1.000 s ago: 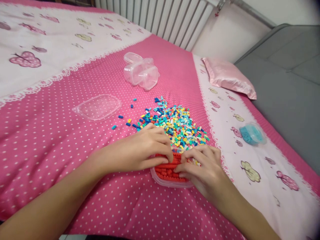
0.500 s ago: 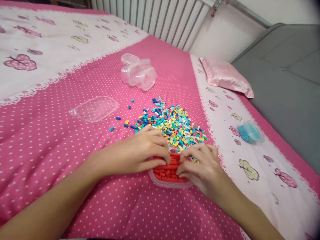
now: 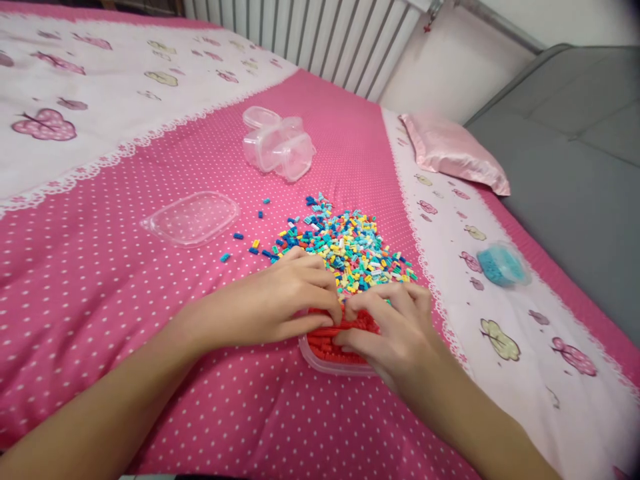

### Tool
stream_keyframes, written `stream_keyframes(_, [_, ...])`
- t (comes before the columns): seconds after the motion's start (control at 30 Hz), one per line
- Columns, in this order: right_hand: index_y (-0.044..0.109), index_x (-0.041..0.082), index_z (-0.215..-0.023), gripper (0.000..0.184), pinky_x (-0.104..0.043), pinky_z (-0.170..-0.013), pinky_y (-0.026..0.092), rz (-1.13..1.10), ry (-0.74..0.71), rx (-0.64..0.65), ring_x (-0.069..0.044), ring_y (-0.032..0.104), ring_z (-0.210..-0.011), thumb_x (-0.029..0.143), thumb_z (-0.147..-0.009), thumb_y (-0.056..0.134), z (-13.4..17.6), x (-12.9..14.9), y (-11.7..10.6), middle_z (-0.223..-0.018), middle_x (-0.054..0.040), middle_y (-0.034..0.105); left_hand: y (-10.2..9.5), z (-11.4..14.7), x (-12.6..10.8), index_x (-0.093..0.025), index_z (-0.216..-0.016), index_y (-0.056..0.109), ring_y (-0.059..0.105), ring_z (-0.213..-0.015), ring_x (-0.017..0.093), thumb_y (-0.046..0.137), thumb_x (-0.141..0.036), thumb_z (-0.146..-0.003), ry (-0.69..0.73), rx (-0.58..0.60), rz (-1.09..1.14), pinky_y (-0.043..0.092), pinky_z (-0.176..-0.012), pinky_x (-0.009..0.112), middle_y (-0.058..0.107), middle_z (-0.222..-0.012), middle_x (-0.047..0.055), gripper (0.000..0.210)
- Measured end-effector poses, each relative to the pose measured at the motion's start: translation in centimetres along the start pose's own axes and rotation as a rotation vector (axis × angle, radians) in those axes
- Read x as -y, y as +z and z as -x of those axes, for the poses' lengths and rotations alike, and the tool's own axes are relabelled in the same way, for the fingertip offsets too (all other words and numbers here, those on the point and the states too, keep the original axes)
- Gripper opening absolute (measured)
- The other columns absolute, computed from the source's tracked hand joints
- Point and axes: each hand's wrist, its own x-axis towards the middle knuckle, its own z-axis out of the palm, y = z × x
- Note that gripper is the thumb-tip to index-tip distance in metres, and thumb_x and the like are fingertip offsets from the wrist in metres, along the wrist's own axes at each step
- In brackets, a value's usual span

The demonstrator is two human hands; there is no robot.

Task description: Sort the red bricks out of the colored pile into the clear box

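A clear plastic container point(image 3: 333, 367) filled with red toy bricks point(image 3: 325, 348) rests on the bedspread before me. My left hand point(image 3: 300, 297) reaches over its left side, thumb and fingers closed on a strip of red bricks point(image 3: 345, 325). From the right, my right hand point(image 3: 400, 330) pinches the same strip, its fingertips close to those of the left. The hands cover parts of the container's sides and its far rim. Just behind them spreads a loose pile of small multicoloured bricks point(image 3: 350, 247).
A clear lid point(image 3: 193, 220) lies left of the pile, with several stray bricks near it. Clear empty containers point(image 3: 280, 150) stand farther back. At the right are a container of blue bricks point(image 3: 500, 265) and a pink pillow point(image 3: 453, 153), beside a grey headboard point(image 3: 560, 133).
My right hand has moved left across the container, bringing its fingertips near the left hand's. My left hand has hardly moved.
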Motion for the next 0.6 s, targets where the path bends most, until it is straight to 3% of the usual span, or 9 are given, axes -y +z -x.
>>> stream_keyframes(0.13, [0.071, 0.025, -0.076, 0.023, -0.040, -0.087, 0.028, 0.020, 0.002, 0.044, -0.020, 0.053, -0.096, 0.024, -0.097, 0.063, -0.2, 0.1, -0.2, -0.097, -0.0003, 0.073, 0.1, 0.0, 0.0, -0.021, -0.095, 0.067, 0.051, -0.094, 0.019, 0.050, -0.021, -0.102, 0.001, -0.017, 0.002, 0.031, -0.089, 0.034, 0.064, -0.093, 0.001, 0.018])
stream_keyframes(0.37, [0.071, 0.024, -0.074, 0.014, -0.042, -0.089, 0.025, -0.060, 0.048, 0.173, -0.025, 0.054, -0.100, 0.025, -0.077, 0.085, -1.0, -0.2, -0.9, -0.100, -0.0018, 0.072, 0.1, 0.1, 0.0, -0.022, -0.094, 0.067, 0.051, -0.095, 0.019, 0.053, -0.021, -0.101, -0.016, -0.016, 0.011, 0.030, -0.091, 0.033, 0.064, -0.094, 0.001, 0.016])
stream_keyframes(0.6, [0.072, 0.026, -0.073, 0.017, -0.043, -0.090, 0.024, -0.131, 0.118, 0.222, -0.026, 0.054, -0.099, 0.021, -0.073, 0.088, -1.3, 0.1, -0.9, -0.098, -0.0010, 0.070, 0.1, 0.2, -0.1, -0.023, -0.096, 0.067, 0.051, -0.096, 0.019, 0.053, -0.021, -0.101, -0.025, -0.017, 0.003, 0.029, -0.091, 0.034, 0.064, -0.095, 0.000, 0.016])
